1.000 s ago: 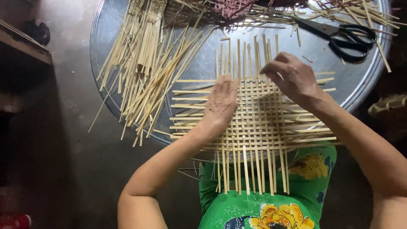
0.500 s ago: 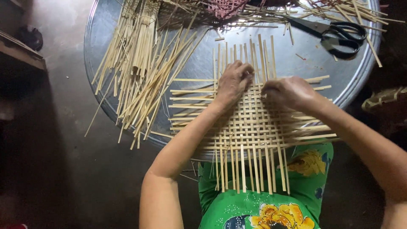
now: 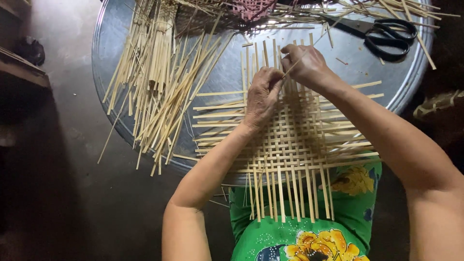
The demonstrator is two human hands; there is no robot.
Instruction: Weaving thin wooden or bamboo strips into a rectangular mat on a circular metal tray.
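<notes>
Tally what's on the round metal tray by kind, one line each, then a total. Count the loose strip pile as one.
Woven bamboo mat: 1
Pile of loose bamboo strips: 1
Black-handled scissors: 1
Pink woven piece: 1
Hands, left hand and right hand, on the mat: 2
Total: 6

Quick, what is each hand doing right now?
Left hand: closed, fingers curled onto the flat woven mat of pale bamboo strips.
Right hand: closed, pinching one thin pale bamboo strip.

Both bare forearms stretch forward, wrists close together. The left hand [image 3: 261, 96] presses down, fingers curled under; the right hand [image 3: 305, 63], just beyond it, pinches thumb against fingertips.
</notes>
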